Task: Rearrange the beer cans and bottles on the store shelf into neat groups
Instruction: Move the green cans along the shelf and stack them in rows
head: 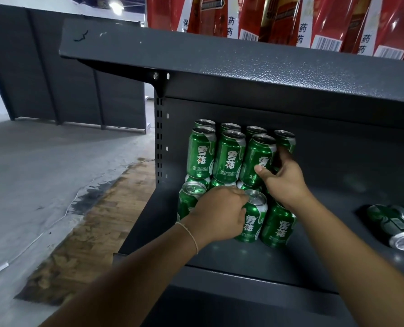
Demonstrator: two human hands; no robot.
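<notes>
Several green beer cans (229,156) stand stacked in two layers at the left end of a dark grey shelf (314,256). My right hand (284,179) grips the rightmost front can of the upper layer (258,159), thumb on its face and fingers behind it. My left hand (217,213) lies over the front row below, its fingers curled at the rim of a front can (252,223). Another front can (278,226) stands just to the right, partly under my right wrist. Two more green cans (399,223) lie on their sides at the shelf's right.
The upper shelf board (243,62) overhangs the cans and carries red packaged goods (290,17). The perforated upright (159,138) bounds the shelf on the left. Beyond it lie a grey floor and a worn patch (90,220).
</notes>
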